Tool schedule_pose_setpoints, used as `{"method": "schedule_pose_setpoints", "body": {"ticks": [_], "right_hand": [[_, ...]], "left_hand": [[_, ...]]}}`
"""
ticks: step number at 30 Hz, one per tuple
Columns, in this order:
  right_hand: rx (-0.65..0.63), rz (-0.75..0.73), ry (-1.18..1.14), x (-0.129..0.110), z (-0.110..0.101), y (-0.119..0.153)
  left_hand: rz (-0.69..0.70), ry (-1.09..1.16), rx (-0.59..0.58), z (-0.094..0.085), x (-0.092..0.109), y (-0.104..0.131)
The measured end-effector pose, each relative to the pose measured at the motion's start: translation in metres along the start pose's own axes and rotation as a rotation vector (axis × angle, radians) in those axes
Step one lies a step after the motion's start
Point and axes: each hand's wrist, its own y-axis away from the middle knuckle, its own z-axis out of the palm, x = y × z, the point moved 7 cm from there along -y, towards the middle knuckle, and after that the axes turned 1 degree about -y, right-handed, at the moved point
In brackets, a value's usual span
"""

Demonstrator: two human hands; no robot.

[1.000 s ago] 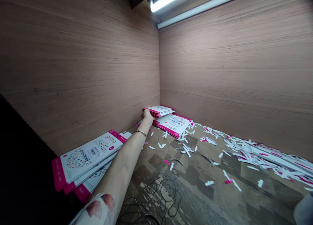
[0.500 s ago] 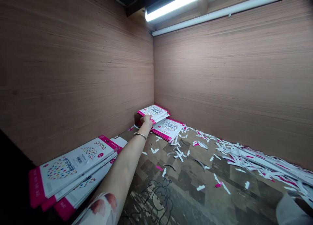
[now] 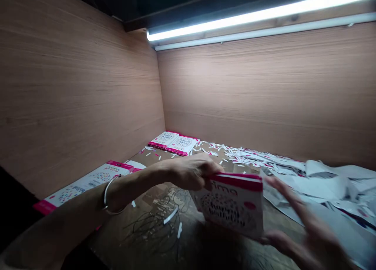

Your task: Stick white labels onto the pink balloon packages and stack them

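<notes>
My left hand [image 3: 195, 170], with a bangle on its wrist, grips the top left edge of a bundle of pink and white printed cards [image 3: 232, 207], held upright over the table. At the bundle's right side is my right hand [image 3: 305, 219], blurred, with thumb and fingers spread apart; its thumb is at the lower right corner. Two low stacks of the same cards [image 3: 182, 144] lie side by side in the far corner. Longer unfolded printed cards [image 3: 96, 180] lie at the left, partly behind my left forearm.
Paper scraps [image 3: 235, 154] line the back wall. Crumpled white sheets [image 3: 331, 183] cover the right side. Tangled dark thread [image 3: 158, 219] and white strips lie on the worn tabletop [image 3: 141, 199]. Wooden panels [image 3: 258, 93] enclose the back and left, under a lit tube [image 3: 258, 17].
My left hand has come back from the far corner stack toward me and the right, bringing a bundle of cards. My right hand has entered at the right. The view has shifted right.
</notes>
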Motion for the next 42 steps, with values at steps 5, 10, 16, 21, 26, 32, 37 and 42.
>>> {"method": "schedule_pose_setpoints", "body": {"ticks": [5,10,16,21,26,32,37,42], "right_hand": [[-0.300,0.435,-0.697,0.007,0.060,0.012],[-0.165,0.550,-0.903,0.015,0.064,0.023],[-0.117,0.540,-0.873,0.019,0.063,0.020],[-0.002,0.511,-0.666,0.029,0.058,0.028],[-0.007,0.548,-0.658,0.042,0.061,0.038],[0.100,0.588,-0.597,0.050,0.061,0.048],[0.112,0.587,-0.627,0.047,0.062,0.050],[0.110,0.598,-0.653,0.048,0.063,0.051]], "left_hand": [[0.056,-0.241,-0.107,0.035,0.026,-0.021],[0.043,0.313,0.583,0.019,-0.022,0.020],[-0.002,1.000,0.617,0.111,-0.071,0.031],[-0.134,0.924,0.845,0.132,-0.067,0.024],[-0.144,0.918,0.879,0.134,-0.064,0.028],[-0.163,0.870,0.910,0.140,-0.071,0.031],[-0.159,0.830,0.907,0.140,-0.070,0.032],[-0.140,0.803,0.932,0.138,-0.068,0.035]]}}
